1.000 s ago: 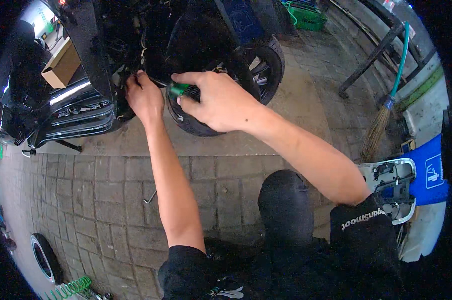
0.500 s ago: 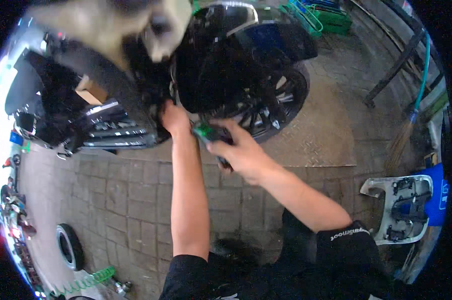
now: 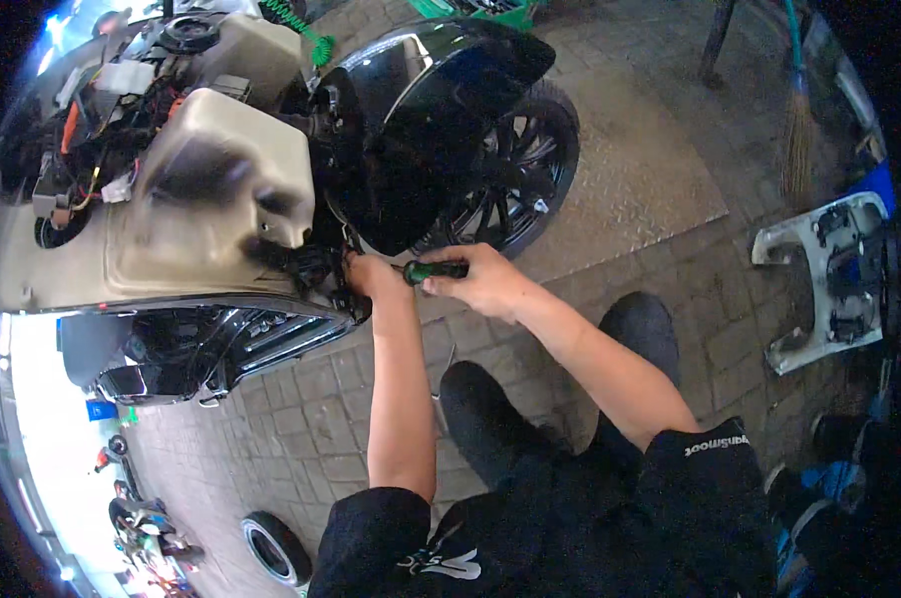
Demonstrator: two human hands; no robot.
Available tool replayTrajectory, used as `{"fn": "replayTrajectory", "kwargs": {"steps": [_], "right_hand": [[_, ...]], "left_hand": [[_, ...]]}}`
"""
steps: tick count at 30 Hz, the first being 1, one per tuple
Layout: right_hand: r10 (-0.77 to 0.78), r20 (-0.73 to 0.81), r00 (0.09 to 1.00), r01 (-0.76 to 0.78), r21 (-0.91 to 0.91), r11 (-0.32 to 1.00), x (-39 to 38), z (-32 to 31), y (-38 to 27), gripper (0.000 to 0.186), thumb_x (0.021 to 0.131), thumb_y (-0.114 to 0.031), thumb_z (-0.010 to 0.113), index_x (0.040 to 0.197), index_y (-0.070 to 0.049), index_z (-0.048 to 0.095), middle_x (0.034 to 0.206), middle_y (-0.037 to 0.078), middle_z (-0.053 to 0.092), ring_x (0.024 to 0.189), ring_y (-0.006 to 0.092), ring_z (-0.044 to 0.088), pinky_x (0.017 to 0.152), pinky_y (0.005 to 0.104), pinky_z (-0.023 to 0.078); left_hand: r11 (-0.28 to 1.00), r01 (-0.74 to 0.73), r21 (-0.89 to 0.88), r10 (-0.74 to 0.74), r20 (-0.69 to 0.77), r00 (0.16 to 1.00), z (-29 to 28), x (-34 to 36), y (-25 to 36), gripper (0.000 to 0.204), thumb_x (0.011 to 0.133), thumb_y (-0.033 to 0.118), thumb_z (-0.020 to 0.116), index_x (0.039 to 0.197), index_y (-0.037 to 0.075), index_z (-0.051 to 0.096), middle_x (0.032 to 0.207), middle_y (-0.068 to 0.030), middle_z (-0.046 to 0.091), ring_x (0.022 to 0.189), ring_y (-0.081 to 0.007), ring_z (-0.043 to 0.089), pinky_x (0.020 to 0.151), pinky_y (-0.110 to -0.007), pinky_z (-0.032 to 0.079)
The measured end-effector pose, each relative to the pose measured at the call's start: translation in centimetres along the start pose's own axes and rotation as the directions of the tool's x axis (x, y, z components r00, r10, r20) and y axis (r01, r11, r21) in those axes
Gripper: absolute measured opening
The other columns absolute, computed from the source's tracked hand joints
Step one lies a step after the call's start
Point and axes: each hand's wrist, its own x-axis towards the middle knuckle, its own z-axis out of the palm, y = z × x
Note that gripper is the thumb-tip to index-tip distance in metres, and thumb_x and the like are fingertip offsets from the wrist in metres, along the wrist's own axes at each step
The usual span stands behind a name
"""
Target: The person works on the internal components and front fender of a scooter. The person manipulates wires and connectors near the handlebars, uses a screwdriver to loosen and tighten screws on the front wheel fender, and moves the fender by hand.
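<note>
My right hand [image 3: 485, 282] is closed around the dark green handle of a screwdriver [image 3: 436, 271]. The tool lies almost level, its shaft end toward my left wrist, and its tip is hidden. My left hand [image 3: 369, 275] reaches in at the lower corner of a scooter's beige inner panel [image 3: 211, 164], beside dark parts behind the front wheel [image 3: 520, 179]. Most of that hand's fingers are out of sight. Just beyond my hands is the glossy black front fender [image 3: 416, 135].
Exposed wiring [image 3: 92, 130] runs along the scooter's body at the left. A light-coloured frame-shaped panel [image 3: 829, 279] lies at the right below a broom [image 3: 797, 149]. At the lower left, a loose tyre [image 3: 276, 548] rests on the paving. A metal plate [image 3: 650, 189] extends under the wheel.
The whole view has shifted, and more of the beige panel and wiring shows. In my right hand the screwdriver has swung from slanted to nearly level. My left hand stays by the scooter's corner.
</note>
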Motion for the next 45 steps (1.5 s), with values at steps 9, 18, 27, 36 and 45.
{"fn": "replayTrajectory", "kwargs": {"steps": [9,18,27,36,45], "right_hand": [[-0.003,0.076,0.997,-0.002,0.069,0.998,0.1,0.0,-0.9,0.04,0.08,-0.016,0.069,0.118,-0.005,0.06,0.097,0.008,0.066,0.091,0.0126,0.056,0.084,0.0272,0.043],[-0.18,0.089,0.98,0.191,-0.128,0.973,1.8,-1.0,-0.3,0.041,0.075,-0.024,0.069,0.112,-0.008,0.063,0.105,0.018,0.065,0.099,0.0325,0.061,0.089,0.036,0.046],[-0.244,0.116,0.963,0.268,-0.309,0.912,1.3,-1.9,-1.8,0.039,0.075,-0.021,0.066,0.112,-0.011,0.063,0.104,0.017,0.064,0.093,0.0351,0.061,0.084,0.0412,0.049],[-0.383,0.148,0.912,0.401,-0.52,0.754,0.4,-1.4,-2.5,0.038,0.081,-0.022,0.06,0.118,-0.016,0.056,0.097,0.017,0.062,0.081,0.0348,0.063,0.07,0.0448,0.052],[0.309,0.429,0.848,-0.515,0.534,0.671,0.3,-1.4,-3.3,0.036,0.094,-0.029,0.049,0.128,-0.016,0.047,0.085,0.007,0.063,0.045,0.0062,0.037,0.037,0.0208,0.028]], "left_hand": [[0.912,0.246,-0.329,-0.233,0.078,0.969,-0.3,-0.2,3.4,0.039,0.094,0.022,0.036,0.118,-0.002,0.055,0.122,-0.0136,0.055,0.106,-0.0266,0.055,0.092,-0.038,0.043],[0.936,0.199,-0.289,-0.222,-0.048,0.974,-0.2,0.1,2.8,0.037,0.094,0.023,0.037,0.116,0.0,0.055,0.12,-0.0139,0.055,0.107,-0.0269,0.055,0.093,-0.038,0.044],[0.969,0.191,-0.157,-0.216,-0.164,0.962,1.9,-2.3,5.3,0.035,0.091,0.023,0.044,0.101,-0.004,0.062,0.106,-0.014,0.063,0.091,-0.0278,0.062,0.076,-0.041,0.052],[0.992,0.039,0.116,-0.025,-0.117,0.993,1.0,-1.3,4.1,0.042,0.092,0.029,0.041,0.102,-0.006,0.063,0.106,-0.019,0.063,0.093,-0.0302,0.062,0.078,-0.041,0.05],[0.713,-0.017,0.701,0.212,-0.192,0.958,-2.2,3.7,0.1,0.041,0.095,0.031,0.037,0.104,0.004,0.065,0.105,-0.0268,0.061,0.099,-0.0378,0.06,0.083,-0.045,0.047]]}}
